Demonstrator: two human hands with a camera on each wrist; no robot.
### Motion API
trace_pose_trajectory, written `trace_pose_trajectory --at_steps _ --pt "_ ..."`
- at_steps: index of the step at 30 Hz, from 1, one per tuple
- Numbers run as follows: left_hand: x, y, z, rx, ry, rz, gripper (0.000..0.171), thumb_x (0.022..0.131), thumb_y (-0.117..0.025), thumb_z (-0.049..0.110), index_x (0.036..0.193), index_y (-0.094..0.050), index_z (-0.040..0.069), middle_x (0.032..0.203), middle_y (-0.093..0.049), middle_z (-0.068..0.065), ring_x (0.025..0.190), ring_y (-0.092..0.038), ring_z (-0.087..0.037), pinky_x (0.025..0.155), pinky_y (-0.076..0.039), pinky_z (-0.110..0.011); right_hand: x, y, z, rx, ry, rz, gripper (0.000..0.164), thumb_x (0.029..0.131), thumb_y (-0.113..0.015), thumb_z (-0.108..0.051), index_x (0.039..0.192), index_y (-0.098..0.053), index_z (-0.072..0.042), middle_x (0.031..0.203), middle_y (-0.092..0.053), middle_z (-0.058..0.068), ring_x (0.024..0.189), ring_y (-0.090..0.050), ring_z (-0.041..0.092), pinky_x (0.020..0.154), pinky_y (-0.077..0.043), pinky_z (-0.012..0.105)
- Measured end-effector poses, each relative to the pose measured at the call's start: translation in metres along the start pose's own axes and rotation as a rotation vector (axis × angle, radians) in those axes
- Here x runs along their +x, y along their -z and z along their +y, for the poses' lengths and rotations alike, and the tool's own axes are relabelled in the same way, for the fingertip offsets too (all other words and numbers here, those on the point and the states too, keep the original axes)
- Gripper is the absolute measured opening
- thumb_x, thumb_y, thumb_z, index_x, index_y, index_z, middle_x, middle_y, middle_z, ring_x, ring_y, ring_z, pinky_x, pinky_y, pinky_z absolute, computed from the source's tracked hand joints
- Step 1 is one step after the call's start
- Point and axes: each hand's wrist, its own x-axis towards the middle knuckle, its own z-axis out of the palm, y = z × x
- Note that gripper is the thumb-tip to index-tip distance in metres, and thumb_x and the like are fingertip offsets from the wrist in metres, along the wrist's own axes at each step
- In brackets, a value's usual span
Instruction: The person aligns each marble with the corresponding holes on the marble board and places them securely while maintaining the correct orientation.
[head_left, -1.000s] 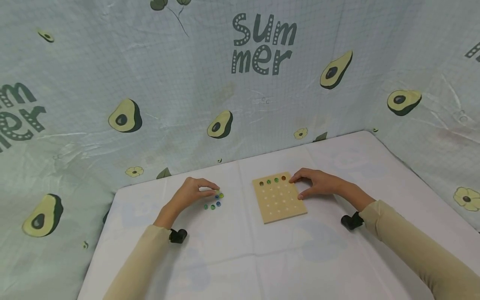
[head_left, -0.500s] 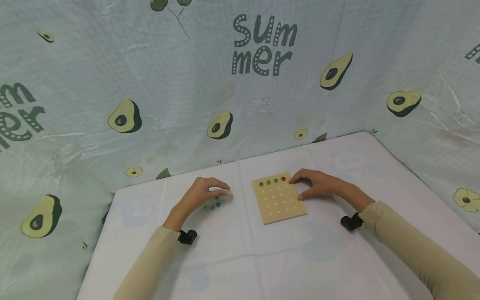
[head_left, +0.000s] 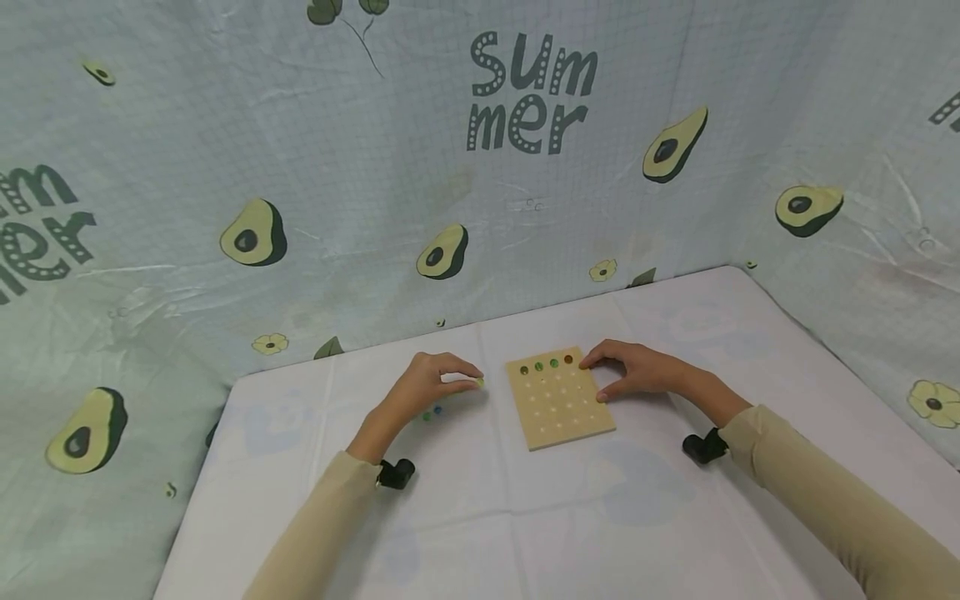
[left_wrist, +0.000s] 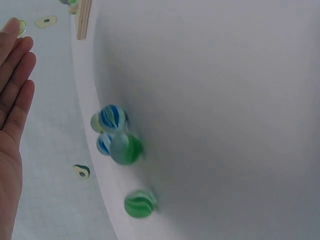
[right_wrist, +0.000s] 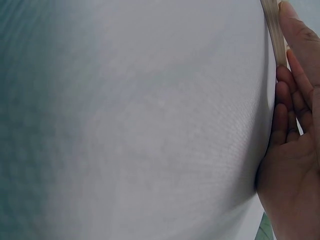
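My left hand [head_left: 431, 385] pinches a yellow marble [head_left: 480, 382] between thumb and fingertips, a short way left of the wooden board [head_left: 558, 411]. The same marble shows at the fingertips in the left wrist view. Dimples in rows cover the square board, and its far row holds green and amber marbles [head_left: 554, 362]. At the board's right side, my right hand [head_left: 637, 367] holds the edge, thumb and index finger spread along it. In the right wrist view, the thumb lies at the board's edge [right_wrist: 273, 35] while the other fingers curl beside it.
Loose marbles lie on the white tablecloth below my left hand, among them a green marble [left_wrist: 140, 204] and a blue marble [left_wrist: 111, 117]; the hand partly covers the group in the head view. A printed curtain [head_left: 360, 208] hangs behind the table.
My left hand has carried the yellow marble rightward from the loose group towards the board. The right hand and the board have stayed in place.
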Motion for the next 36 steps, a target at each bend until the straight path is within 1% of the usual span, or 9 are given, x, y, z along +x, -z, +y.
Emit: trace_pose_trajectory --at_steps 5,7,10,14,17,22,27,30,36 --pt "0.009 -0.007 0.008 0.010 -0.043 -0.018 0.020 0.087 -0.080 0.016 0.106 -0.080 0.009 0.104 -0.078 -0.001 0.102 -0.073 -0.018 0.090 -0.058 -0.038 -0.001 0.000 0.001 -0.002 0.001 0.003 0.061 0.079 -0.088 -0.036 0.132 -0.064 -0.016 0.135 -0.059 0.004 0.134 -0.049 0.030 0.115 -0.035 0.052" --pt "0.014 -0.011 0.010 0.032 -0.033 -0.025 0.020 0.088 -0.080 0.018 0.106 -0.081 0.010 0.104 -0.078 0.000 0.103 -0.073 -0.017 0.091 -0.058 -0.036 -0.001 0.000 0.001 -0.008 0.001 0.005 0.061 0.080 -0.087 -0.037 0.132 -0.064 -0.017 0.135 -0.059 0.004 0.134 -0.049 0.030 0.115 -0.035 0.052" --pt "0.021 -0.016 0.017 0.069 0.029 -0.040 0.020 0.089 -0.079 0.022 0.107 -0.081 0.012 0.106 -0.078 0.001 0.105 -0.072 -0.016 0.093 -0.056 -0.034 -0.001 -0.001 0.001 -0.008 -0.001 0.002 0.061 0.080 -0.088 -0.036 0.132 -0.064 -0.016 0.135 -0.059 0.004 0.134 -0.049 0.030 0.115 -0.035 0.052" --pt "0.031 -0.024 0.026 0.082 0.133 -0.057 0.020 0.090 -0.079 0.023 0.107 -0.081 0.013 0.106 -0.078 0.002 0.108 -0.071 -0.017 0.095 -0.055 -0.036 -0.002 -0.001 0.001 -0.007 0.009 0.002 0.060 0.080 -0.088 -0.033 0.132 -0.064 -0.015 0.134 -0.059 0.005 0.133 -0.049 0.030 0.115 -0.036 0.051" --pt "0.037 -0.030 0.030 0.086 0.184 -0.064 0.018 0.090 -0.079 0.022 0.106 -0.081 0.014 0.104 -0.078 0.002 0.106 -0.071 -0.017 0.094 -0.055 -0.037 -0.003 0.000 -0.001 -0.012 0.017 0.003 0.059 0.080 -0.088 -0.032 0.132 -0.064 -0.015 0.134 -0.059 0.005 0.134 -0.049 0.030 0.115 -0.036 0.051" --pt "0.043 -0.038 0.035 0.080 0.232 -0.050 0.015 0.090 -0.079 0.020 0.103 -0.081 0.013 0.100 -0.078 0.001 0.103 -0.070 -0.017 0.091 -0.056 -0.036 -0.002 0.003 -0.003 -0.021 0.025 -0.002 0.059 0.081 -0.087 -0.034 0.132 -0.064 -0.015 0.135 -0.058 0.005 0.134 -0.049 0.031 0.115 -0.036 0.052" --pt "0.050 -0.044 0.039 0.047 0.251 -0.033 0.014 0.090 -0.079 0.019 0.102 -0.081 0.011 0.099 -0.078 0.001 0.102 -0.070 -0.018 0.092 -0.055 -0.037 -0.002 0.005 0.000 -0.032 0.017 0.002 0.059 0.081 -0.087 -0.036 0.132 -0.064 -0.015 0.134 -0.059 0.005 0.132 -0.049 0.030 0.114 -0.037 0.052" --pt "0.055 -0.046 0.041 0.043 0.282 -0.055 0.015 0.091 -0.079 0.019 0.102 -0.080 0.010 0.099 -0.078 0.001 0.102 -0.070 -0.017 0.093 -0.055 -0.038 -0.002 0.004 0.001 -0.031 0.018 -0.001 0.060 0.081 -0.087 -0.036 0.132 -0.064 -0.015 0.134 -0.058 0.005 0.132 -0.050 0.030 0.113 -0.037 0.052" --pt "0.060 -0.052 0.044 0.041 0.360 -0.101 0.015 0.090 -0.080 0.020 0.101 -0.081 0.010 0.096 -0.078 0.000 0.097 -0.069 -0.016 0.088 -0.056 -0.035 -0.001 0.001 -0.001 -0.020 0.035 -0.003 0.060 0.081 -0.087 -0.034 0.132 -0.064 -0.014 0.134 -0.059 0.006 0.133 -0.050 0.031 0.114 -0.037 0.052"
